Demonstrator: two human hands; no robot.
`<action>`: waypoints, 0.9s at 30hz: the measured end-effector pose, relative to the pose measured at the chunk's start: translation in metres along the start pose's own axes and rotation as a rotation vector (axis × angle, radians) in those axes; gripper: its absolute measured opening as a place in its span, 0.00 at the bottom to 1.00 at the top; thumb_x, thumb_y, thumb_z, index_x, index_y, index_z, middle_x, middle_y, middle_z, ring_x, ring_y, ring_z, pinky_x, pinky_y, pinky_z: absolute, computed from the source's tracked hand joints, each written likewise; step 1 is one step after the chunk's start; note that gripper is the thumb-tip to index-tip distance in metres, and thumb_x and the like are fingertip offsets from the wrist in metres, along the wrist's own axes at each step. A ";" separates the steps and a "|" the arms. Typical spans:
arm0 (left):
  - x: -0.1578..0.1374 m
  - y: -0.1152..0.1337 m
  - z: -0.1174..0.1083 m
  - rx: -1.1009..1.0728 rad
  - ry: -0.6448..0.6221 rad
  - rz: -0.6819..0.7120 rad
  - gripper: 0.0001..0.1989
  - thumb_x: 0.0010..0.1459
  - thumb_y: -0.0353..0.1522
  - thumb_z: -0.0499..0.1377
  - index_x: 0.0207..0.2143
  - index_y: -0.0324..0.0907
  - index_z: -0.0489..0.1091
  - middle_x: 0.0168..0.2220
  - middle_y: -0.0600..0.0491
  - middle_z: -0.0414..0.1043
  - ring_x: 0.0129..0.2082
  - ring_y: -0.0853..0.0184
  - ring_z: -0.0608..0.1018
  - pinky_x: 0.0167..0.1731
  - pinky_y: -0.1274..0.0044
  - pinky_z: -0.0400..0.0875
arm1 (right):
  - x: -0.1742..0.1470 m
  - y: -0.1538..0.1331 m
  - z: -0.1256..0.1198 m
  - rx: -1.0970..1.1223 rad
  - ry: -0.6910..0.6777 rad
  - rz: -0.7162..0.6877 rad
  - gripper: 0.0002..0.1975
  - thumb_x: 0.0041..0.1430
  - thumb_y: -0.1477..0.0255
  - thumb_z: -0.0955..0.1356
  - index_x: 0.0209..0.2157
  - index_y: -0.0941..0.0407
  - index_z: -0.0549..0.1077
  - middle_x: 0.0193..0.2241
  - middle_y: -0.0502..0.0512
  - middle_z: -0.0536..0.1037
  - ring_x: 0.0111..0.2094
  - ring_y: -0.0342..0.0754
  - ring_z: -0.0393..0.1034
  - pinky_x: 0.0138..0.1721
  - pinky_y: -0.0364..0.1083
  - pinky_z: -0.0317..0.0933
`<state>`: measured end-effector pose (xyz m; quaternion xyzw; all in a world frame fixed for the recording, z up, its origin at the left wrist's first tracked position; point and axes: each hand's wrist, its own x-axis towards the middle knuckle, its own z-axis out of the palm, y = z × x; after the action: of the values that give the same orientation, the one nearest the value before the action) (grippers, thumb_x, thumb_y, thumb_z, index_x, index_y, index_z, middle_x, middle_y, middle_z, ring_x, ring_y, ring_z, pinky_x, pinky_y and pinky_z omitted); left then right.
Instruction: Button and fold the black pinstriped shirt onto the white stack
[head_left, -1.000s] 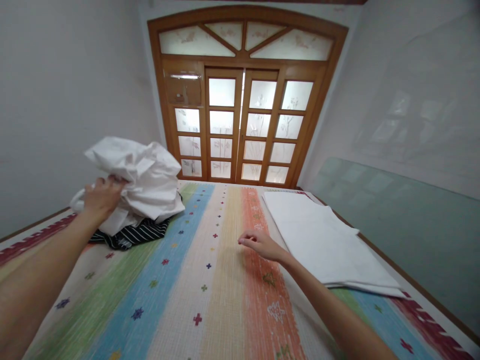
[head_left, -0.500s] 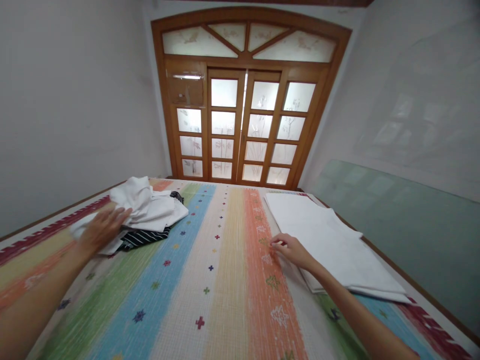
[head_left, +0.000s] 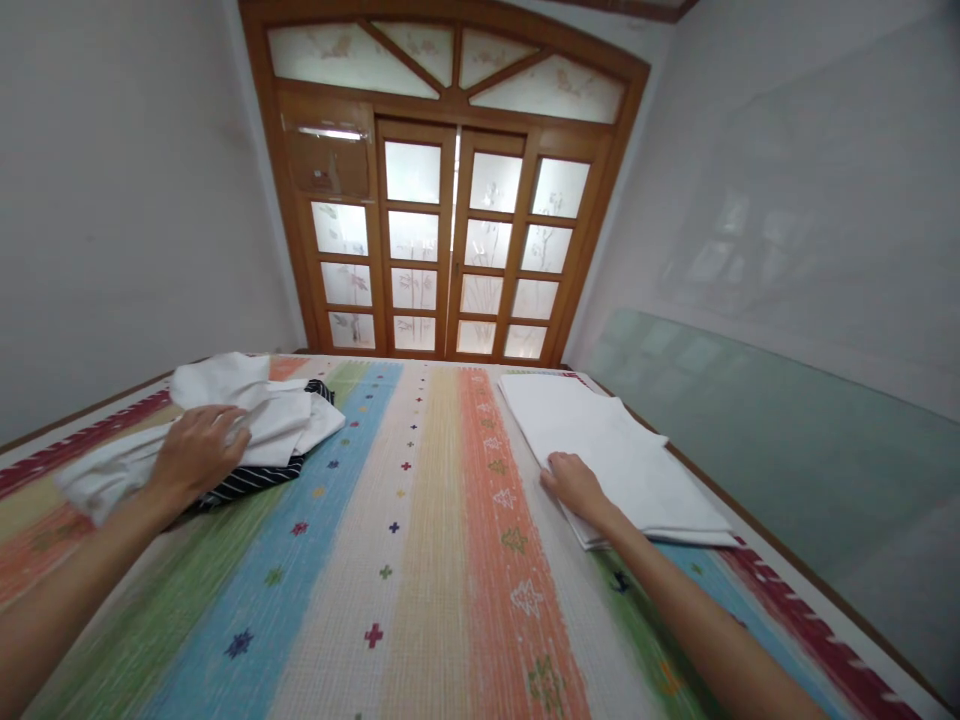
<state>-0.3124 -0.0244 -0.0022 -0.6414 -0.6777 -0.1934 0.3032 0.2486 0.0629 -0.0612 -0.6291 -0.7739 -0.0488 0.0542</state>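
On the left lies a crumpled white garment (head_left: 277, 425), with a dark, white-striped cloth (head_left: 255, 482) showing beneath it. My left hand (head_left: 201, 450) rests on this white fabric with its fingers curled into it. Over on the right is a flat stack of folded white cloth (head_left: 630, 455) with layered edges. My right hand (head_left: 577, 485) is at the left edge of that stack, touching it, with the fingers closed and bent under. What those fingertips hold, if anything, is hidden.
A tablecloth (head_left: 435, 560) with coloured stripes, small crosses and tree shapes covers the table. A pale green glass panel (head_left: 750, 400) leans along the right wall. Wooden doors with glass panes (head_left: 450, 240) stand beyond the far edge.
The view has swung slightly right. My right hand has come from the bare cloth beside the folded stack onto its edge. Under my left hand, the white garment now spreads further toward the near left.
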 end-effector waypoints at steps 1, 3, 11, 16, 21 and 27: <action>0.003 0.010 0.000 -0.022 -0.003 0.009 0.22 0.57 0.38 0.43 0.42 0.34 0.70 0.45 0.36 0.73 0.48 0.52 0.71 0.51 0.62 0.62 | 0.001 -0.002 -0.004 -0.006 -0.016 0.026 0.13 0.63 0.73 0.60 0.38 0.62 0.75 0.40 0.67 0.77 0.45 0.55 0.70 0.43 0.46 0.57; 0.005 0.032 -0.001 -0.085 -0.004 0.039 0.21 0.58 0.38 0.44 0.42 0.36 0.70 0.45 0.39 0.73 0.48 0.53 0.71 0.52 0.64 0.62 | 0.004 -0.005 -0.009 -0.015 -0.033 0.086 0.14 0.64 0.73 0.59 0.37 0.61 0.76 0.39 0.67 0.78 0.42 0.54 0.72 0.39 0.46 0.58; -0.004 0.122 0.000 -0.564 -0.144 0.160 0.16 0.56 0.38 0.50 0.44 0.43 0.69 0.48 0.44 0.72 0.51 0.56 0.71 0.55 0.63 0.62 | 0.015 -0.005 -0.025 -0.040 0.023 0.179 0.14 0.63 0.74 0.60 0.38 0.60 0.76 0.38 0.66 0.79 0.40 0.53 0.74 0.35 0.45 0.58; -0.002 0.193 0.001 -0.948 -0.359 0.061 0.15 0.56 0.39 0.53 0.44 0.44 0.68 0.45 0.47 0.73 0.43 0.59 0.76 0.48 0.64 0.70 | 0.014 -0.020 -0.053 0.046 0.229 0.181 0.17 0.66 0.71 0.57 0.36 0.59 0.76 0.37 0.64 0.79 0.38 0.54 0.73 0.36 0.45 0.57; -0.002 0.286 0.014 -1.553 -0.871 -0.290 0.20 0.58 0.43 0.53 0.48 0.41 0.61 0.41 0.44 0.73 0.33 0.63 0.79 0.33 0.70 0.74 | 0.000 -0.055 -0.063 0.244 0.144 -0.135 0.20 0.67 0.66 0.57 0.32 0.58 0.77 0.34 0.63 0.80 0.37 0.54 0.73 0.38 0.47 0.57; -0.017 0.356 0.025 -1.707 -0.949 -0.541 0.32 0.52 0.33 0.62 0.56 0.41 0.51 0.42 0.44 0.72 0.31 0.66 0.77 0.29 0.75 0.72 | 0.001 -0.039 -0.038 0.276 -0.027 -0.111 0.14 0.62 0.68 0.62 0.36 0.57 0.78 0.40 0.62 0.79 0.43 0.54 0.71 0.42 0.47 0.58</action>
<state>0.0352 0.0153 -0.0772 -0.4794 -0.4860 -0.4004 -0.6113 0.2110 0.0504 -0.0241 -0.5725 -0.8075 0.0637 0.1267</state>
